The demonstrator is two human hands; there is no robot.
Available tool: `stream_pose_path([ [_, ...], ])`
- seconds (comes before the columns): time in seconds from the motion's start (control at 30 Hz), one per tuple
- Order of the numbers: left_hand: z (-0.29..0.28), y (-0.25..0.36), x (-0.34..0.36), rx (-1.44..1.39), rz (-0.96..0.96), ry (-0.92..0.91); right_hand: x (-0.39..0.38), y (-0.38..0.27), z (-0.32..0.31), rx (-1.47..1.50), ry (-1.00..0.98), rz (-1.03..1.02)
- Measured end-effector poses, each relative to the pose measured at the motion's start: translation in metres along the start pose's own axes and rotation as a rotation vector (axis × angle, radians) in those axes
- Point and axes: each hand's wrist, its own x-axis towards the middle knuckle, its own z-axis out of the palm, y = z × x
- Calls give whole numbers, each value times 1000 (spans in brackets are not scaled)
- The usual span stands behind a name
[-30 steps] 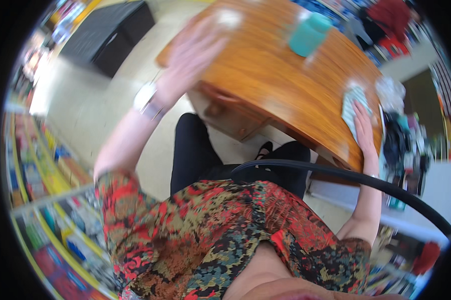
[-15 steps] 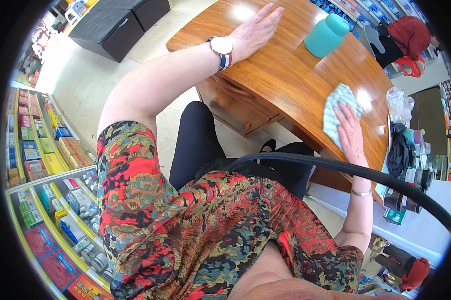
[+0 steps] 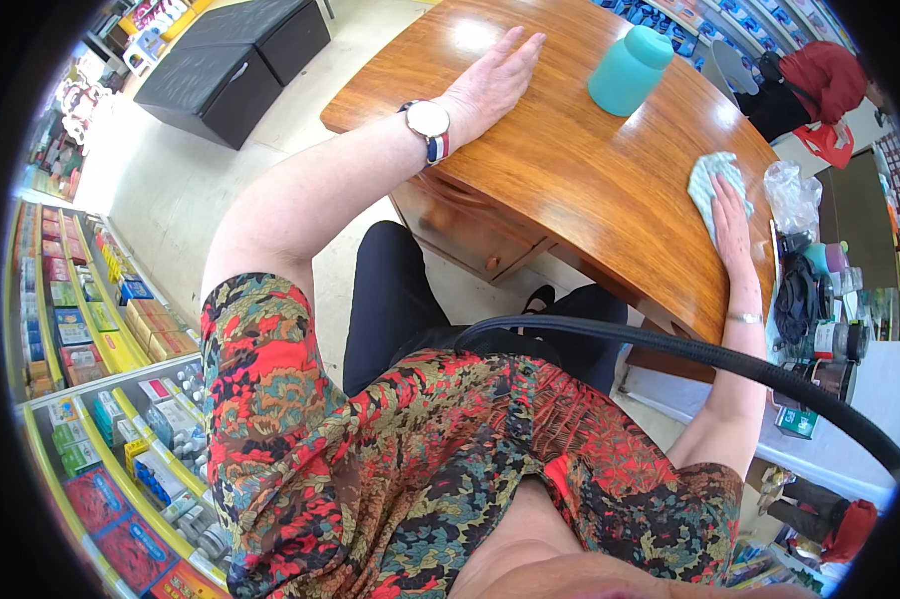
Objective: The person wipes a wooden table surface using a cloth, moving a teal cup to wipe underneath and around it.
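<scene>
On a glossy brown wooden desk [image 3: 560, 150], my left hand [image 3: 490, 88] lies palm down with its fingers stretched out, holding nothing. A watch with a striped band is on that wrist. Toward the desk's right side, my right hand [image 3: 732, 222] rests flat, its fingers extended over a pale green-white cloth [image 3: 704, 182] and pressing it to the surface. Part of the cloth is hidden beneath the fingers. A turquoise bottle [image 3: 630, 72] stands upright between my two hands, farther back, touched by neither.
A crumpled clear plastic bag [image 3: 791, 192] and a coiled black cable [image 3: 797, 299] lie past the desk's right edge. A black hose [image 3: 670, 339] arches across my body. Glass shelves of boxed goods [image 3: 101, 329] stand at left, a black bench [image 3: 216, 90] behind. A person in red [image 3: 819, 80] bends at far right.
My right hand has slid the cloth rightward and slightly away, toward the desk's right edge. My left hand stays flat on the desk; the whole view has shifted slightly.
</scene>
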Motion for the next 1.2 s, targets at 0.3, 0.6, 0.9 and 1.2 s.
stream_pose_path([
  [0.3,-1,6,-2,114,39,-3,-64,-124,-47,81,-162,-28],
  [0.6,-4,10,2,98,33,-5,4,-98,-25,116,-106,-162],
  [0.9,-16,9,3,54,65,-37,-1,21,14,-134,54,-46],
  [1.2,-8,32,26,302,-39,-73,-80,-85,-31,-48,-60,101],
])
